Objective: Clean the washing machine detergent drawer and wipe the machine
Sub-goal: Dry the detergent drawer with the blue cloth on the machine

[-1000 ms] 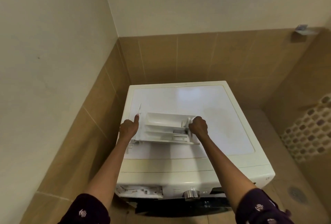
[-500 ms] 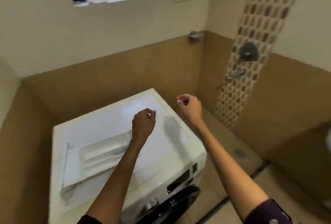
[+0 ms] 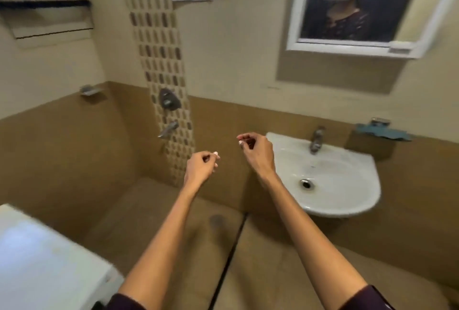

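Only a corner of the white washing machine (image 3: 37, 260) shows, at the bottom left; the detergent drawer is out of view. My left hand (image 3: 200, 169) hangs in the air over the brown floor, fingers loosely curled, holding nothing. My right hand (image 3: 257, 152) is raised a little higher, just left of the white sink (image 3: 367, 200), also loosely curled and holding nothing. Neither hand touches anything.
The wall-mounted sink has a tap (image 3: 316, 141) and an open drain. A blue cloth (image 3: 382, 132) lies on a holder to its right. A wall tap (image 3: 169, 128) juts from the mosaic strip. A mirror (image 3: 347, 4) hangs above. A floor drain (image 3: 216, 220) lies below.
Both hands let go of the drawer, which stays on top of the machine. The view swung right from the machine to the sink, and the hands moved with it.
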Demonstrator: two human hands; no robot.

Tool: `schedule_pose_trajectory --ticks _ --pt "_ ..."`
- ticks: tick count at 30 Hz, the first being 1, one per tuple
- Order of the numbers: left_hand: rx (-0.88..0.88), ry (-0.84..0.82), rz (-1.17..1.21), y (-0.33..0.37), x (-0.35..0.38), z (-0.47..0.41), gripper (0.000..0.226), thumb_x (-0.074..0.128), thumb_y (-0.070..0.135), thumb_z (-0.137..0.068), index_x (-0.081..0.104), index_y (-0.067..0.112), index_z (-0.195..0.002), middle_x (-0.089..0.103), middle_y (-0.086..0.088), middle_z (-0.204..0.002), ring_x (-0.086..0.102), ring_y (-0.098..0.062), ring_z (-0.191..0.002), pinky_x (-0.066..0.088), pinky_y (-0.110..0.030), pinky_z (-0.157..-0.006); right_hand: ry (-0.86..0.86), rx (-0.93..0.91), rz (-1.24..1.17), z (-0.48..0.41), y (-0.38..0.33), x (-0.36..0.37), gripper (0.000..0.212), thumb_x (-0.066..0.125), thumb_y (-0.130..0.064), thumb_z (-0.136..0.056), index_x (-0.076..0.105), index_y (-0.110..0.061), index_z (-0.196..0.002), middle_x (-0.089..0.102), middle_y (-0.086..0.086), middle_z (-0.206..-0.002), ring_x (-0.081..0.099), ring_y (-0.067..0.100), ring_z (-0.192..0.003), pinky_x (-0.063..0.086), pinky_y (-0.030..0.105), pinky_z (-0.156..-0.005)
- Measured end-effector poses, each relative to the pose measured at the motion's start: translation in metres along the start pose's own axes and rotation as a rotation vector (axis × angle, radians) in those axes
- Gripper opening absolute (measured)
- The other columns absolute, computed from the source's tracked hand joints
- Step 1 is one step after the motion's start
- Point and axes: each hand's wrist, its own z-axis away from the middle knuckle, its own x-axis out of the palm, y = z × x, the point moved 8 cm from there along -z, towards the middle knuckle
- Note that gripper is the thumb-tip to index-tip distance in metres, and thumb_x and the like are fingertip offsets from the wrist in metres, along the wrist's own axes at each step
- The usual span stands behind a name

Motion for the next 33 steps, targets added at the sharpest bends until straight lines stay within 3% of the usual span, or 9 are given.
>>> schedule_pose_trajectory --ticks 3,6,12,17,19,20,23,27,33 --pt "0.025 -0.089 0.082 0.046 0.088 -0.016 0.023 0.05 0.024 -0.095 0.067 0.017 -0.08 0.061 0.004 -0.061 0.051 0.005 -0.038 0.041 -0.018 -0.051 0.084 0.027 0.035 -0.024 0.043 -0.07 0.019 0.056 -0.011 -0.089 0.072 -0.015 -0.099 0.069 0.003 -0.088 0.059 0.015 -0.078 0.037 0.018 -0.067" --pt "0.033 -0.201 0.151 0.084 0.162 -0.024 0.024 0.049 0.022 -0.095 0.069 0.011 -0.088 0.06 0.001 -0.063 0.053 -0.005 -0.047 0.04 -0.019 -0.05 0.172 0.075 0.062 -0.045 0.082 -0.132 0.02 0.055 -0.011 -0.09 0.072 -0.016 -0.098 0.064 0.0 -0.079 0.056 0.013 -0.071 0.035 0.02 -0.061" --pt "0.074 -0.403 0.172 0.149 0.287 -0.057 0.021 0.049 0.02 -0.093 0.068 0.013 -0.086 0.06 -0.002 -0.067 0.051 -0.014 -0.056 0.038 -0.022 -0.054 0.348 0.175 0.106 -0.084 0.157 -0.235 0.021 0.053 -0.008 -0.09 0.071 -0.015 -0.098 0.071 0.005 -0.093 0.057 0.012 -0.075 0.039 0.02 -0.064" --pt "0.073 -0.537 0.241 0.191 0.378 -0.099 0.019 0.052 0.02 -0.094 0.064 0.01 -0.083 0.056 -0.003 -0.064 0.047 -0.013 -0.05 0.036 -0.022 -0.05 0.475 0.237 0.178 -0.127 0.204 -0.298 0.021 0.055 -0.005 -0.089 0.072 -0.011 -0.101 0.07 0.004 -0.094 0.051 0.004 -0.061 0.036 0.004 -0.048" --pt "0.033 -0.575 0.254 0.196 0.411 -0.119 0.018 0.054 0.019 -0.094 0.063 0.009 -0.083 0.056 -0.004 -0.064 0.047 -0.014 -0.049 0.037 -0.021 -0.049 0.51 0.278 0.204 -0.143 0.222 -0.317 0.022 0.055 -0.005 -0.088 0.072 -0.012 -0.1 0.071 0.005 -0.096 0.06 0.009 -0.07 0.036 0.004 -0.052" --pt "-0.002 -0.6 0.259 0.198 0.428 -0.13 0.016 0.054 0.018 -0.093 0.062 0.008 -0.082 0.056 -0.005 -0.063 0.046 -0.014 -0.048 0.037 -0.02 -0.046 0.524 0.299 0.224 -0.153 0.233 -0.325 0.022 0.056 -0.006 -0.088 0.072 -0.014 -0.1 0.071 0.005 -0.099 0.064 0.015 -0.081 0.04 0.011 -0.059" --pt "-0.117 -0.664 0.254 0.197 0.475 -0.159 0.018 0.055 0.011 -0.091 0.057 0.007 -0.073 0.051 -0.008 -0.061 0.043 -0.017 -0.047 0.035 -0.021 -0.044 0.497 0.355 0.325 -0.182 0.268 -0.342 0.023 0.056 -0.007 -0.088 0.071 -0.011 -0.104 0.069 0.007 -0.109 0.065 0.022 -0.098 0.041 0.02 -0.07" --pt "-0.182 -0.711 0.19 0.191 0.53 -0.191 0.03 0.055 0.012 -0.092 0.049 0.007 -0.063 0.046 -0.011 -0.059 0.041 -0.019 -0.049 0.033 -0.024 -0.048 0.406 0.441 0.436 -0.214 0.314 -0.35 0.023 0.055 -0.006 -0.088 0.071 -0.012 -0.104 0.067 0.006 -0.113 0.062 0.02 -0.103 0.044 0.023 -0.079" --pt "-0.203 -0.698 0.061 0.181 0.589 -0.226 0.026 0.058 0.011 -0.087 0.053 0.0 -0.064 0.049 -0.013 -0.056 0.044 -0.02 -0.045 0.034 -0.02 -0.044 0.236 0.46 0.516 -0.255 0.359 -0.34 0.02 0.058 -0.01 -0.087 0.073 -0.008 -0.101 0.065 0.012 -0.111 0.061 0.023 -0.103 0.043 0.025 -0.084"
